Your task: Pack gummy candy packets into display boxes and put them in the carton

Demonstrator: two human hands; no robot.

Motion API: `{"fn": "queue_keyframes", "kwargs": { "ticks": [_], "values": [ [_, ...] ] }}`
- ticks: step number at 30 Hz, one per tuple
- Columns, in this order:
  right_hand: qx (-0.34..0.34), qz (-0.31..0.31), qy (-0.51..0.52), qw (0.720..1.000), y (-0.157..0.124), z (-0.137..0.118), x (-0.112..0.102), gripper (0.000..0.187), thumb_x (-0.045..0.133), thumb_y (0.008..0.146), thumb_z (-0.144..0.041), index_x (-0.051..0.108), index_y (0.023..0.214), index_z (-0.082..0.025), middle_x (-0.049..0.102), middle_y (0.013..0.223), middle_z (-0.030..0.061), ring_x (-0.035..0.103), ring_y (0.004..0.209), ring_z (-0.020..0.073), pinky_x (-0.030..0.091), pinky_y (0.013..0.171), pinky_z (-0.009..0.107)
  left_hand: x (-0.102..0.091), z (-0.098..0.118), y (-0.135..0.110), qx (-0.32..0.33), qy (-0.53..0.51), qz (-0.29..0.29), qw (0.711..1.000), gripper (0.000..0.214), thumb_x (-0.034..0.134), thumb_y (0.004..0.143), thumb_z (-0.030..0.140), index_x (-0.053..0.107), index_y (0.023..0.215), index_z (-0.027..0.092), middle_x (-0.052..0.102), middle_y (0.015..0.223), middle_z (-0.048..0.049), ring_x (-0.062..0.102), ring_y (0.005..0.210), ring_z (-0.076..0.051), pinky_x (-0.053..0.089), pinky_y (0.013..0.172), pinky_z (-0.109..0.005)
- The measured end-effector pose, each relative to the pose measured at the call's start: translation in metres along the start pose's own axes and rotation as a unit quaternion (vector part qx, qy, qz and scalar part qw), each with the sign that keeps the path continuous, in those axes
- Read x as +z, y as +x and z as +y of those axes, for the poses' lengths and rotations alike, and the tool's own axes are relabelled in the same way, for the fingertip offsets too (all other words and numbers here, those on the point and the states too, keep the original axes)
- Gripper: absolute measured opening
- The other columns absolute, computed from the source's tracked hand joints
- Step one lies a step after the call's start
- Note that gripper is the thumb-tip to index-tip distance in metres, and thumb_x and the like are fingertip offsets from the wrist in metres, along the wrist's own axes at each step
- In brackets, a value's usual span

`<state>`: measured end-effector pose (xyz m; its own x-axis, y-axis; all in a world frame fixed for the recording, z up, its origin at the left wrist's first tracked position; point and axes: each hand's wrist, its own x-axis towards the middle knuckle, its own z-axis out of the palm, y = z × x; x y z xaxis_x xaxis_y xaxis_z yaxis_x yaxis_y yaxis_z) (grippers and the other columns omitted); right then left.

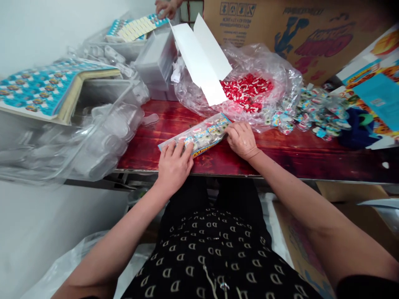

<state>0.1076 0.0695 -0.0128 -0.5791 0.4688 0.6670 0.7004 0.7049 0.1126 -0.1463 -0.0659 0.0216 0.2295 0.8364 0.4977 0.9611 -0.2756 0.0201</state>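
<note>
A long, flat display box of wrapped candies [202, 133] lies at a slant on the red tabletop in front of me. Small wrapped pieces show along its top, and yellow lettering is on its near side. My left hand [175, 164] holds its left end, fingers over the top and the near edge. At the right end, my right hand [241, 139] grips the corner with bent fingers; its fingertips are partly hidden. Beyond the box, white card flaps [202, 62] lean over a clear plastic bag [280, 79] of red and white candies [247, 92].
Wrapped candies [324, 110] are heaped at the right, beside a dark blue item [357, 128] and printed cartons [380, 95]. Left stands a clear bin [124, 89] with plastic pieces and sticker sheets [46, 89]. A big carton [264, 25] blocks the back. Another person's hand [166, 8] is at top.
</note>
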Motion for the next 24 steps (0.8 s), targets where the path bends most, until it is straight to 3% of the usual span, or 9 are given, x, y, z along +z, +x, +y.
{"fn": "queue_keyframes", "kwargs": {
  "ticks": [3,8,15,19,24],
  "values": [
    [-0.008,0.008,0.005,1.000,0.000,0.001,0.001,0.022,0.046,0.091,-0.011,0.064,0.099,-0.019,0.068,0.097,0.0091,0.056,0.092,0.0239,0.041,0.087,0.041,-0.007,0.016,0.018,-0.020,0.045,-0.055,0.997,0.039,0.056,0.092,0.034,0.059,0.128,0.018,0.064,0.114,-0.0187,0.058,0.108,-0.038,0.048,0.087,-0.052],
    [0.011,0.006,0.025,1.000,-0.002,0.001,0.004,0.023,0.046,0.090,-0.012,0.065,0.100,-0.019,0.068,0.099,0.0101,0.056,0.096,0.0249,0.040,0.090,0.044,-0.001,0.031,0.035,-0.059,0.060,-0.051,0.995,0.030,0.061,0.089,0.041,0.062,0.103,0.014,0.061,0.104,-0.0190,0.056,0.100,-0.037,0.047,0.082,-0.049],
    [0.008,0.012,0.053,0.998,-0.002,0.004,0.003,0.024,0.045,0.091,-0.014,0.065,0.104,-0.019,0.069,0.100,0.0105,0.056,0.096,0.0245,0.038,0.092,0.044,0.006,0.034,0.038,-0.065,0.060,-0.050,0.995,0.034,0.058,0.090,0.036,0.058,0.116,0.014,0.062,0.109,-0.0203,0.056,0.098,-0.039,0.045,0.080,-0.049],
    [0.008,0.001,0.064,0.998,0.000,0.003,0.000,0.025,0.046,0.093,-0.017,0.066,0.107,-0.021,0.070,0.099,0.0091,0.057,0.094,0.0233,0.037,0.094,0.044,0.006,0.033,0.039,-0.069,0.041,-0.054,0.995,0.029,0.057,0.091,0.035,0.060,0.113,0.017,0.062,0.111,-0.0191,0.055,0.101,-0.039,0.044,0.081,-0.050],
    [-0.047,-0.013,0.041,0.998,0.012,-0.001,-0.009,0.024,0.045,0.095,-0.021,0.067,0.104,-0.023,0.067,0.088,0.0052,0.056,0.086,0.0205,0.036,0.097,0.044,0.007,0.031,0.038,-0.052,0.053,-0.056,0.996,0.028,0.057,0.090,0.036,0.061,0.112,0.019,0.062,0.108,-0.0178,0.054,0.101,-0.038,0.044,0.081,-0.049]
  ]
}}
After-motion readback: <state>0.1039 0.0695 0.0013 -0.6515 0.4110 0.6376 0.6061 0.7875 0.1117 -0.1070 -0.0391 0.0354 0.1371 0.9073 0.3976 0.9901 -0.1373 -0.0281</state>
